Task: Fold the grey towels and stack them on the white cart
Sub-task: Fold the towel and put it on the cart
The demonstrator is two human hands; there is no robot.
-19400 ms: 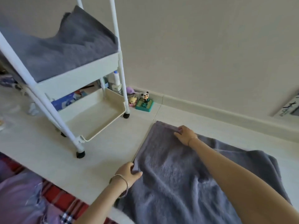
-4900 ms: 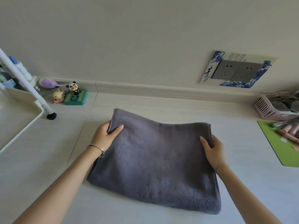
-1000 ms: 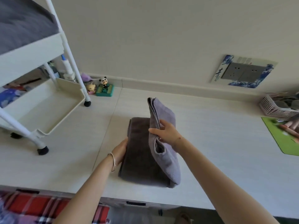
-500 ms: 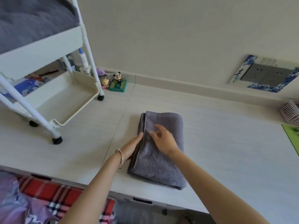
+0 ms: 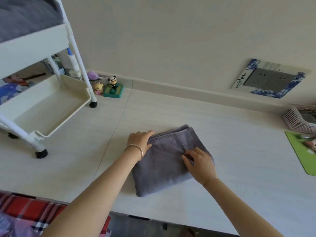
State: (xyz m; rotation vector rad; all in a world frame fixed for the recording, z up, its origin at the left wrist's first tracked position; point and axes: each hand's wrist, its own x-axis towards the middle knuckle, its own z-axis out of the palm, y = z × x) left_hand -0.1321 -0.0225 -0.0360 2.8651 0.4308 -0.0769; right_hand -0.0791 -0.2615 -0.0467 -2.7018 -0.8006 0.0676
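Towel (image 5: 164, 161) turned, between both hands

The white cart (image 5: 42, 38) and the grey towels (image 5: 25, 16) on its top shelf are cut off at the left edge, and the left hand (image 5: 139, 140) hides the folded towel's (image 5: 164, 161) left edge.

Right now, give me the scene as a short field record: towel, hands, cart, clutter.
towel: grey towel, folded, flat on the table
left hand: left hand grips the towel's left edge
right hand: right hand pinches a fold near its right edge
cart: white cart at left, lower tray bare, grey cloth on upper tray
clutter: panda figure, pink basket, green mat
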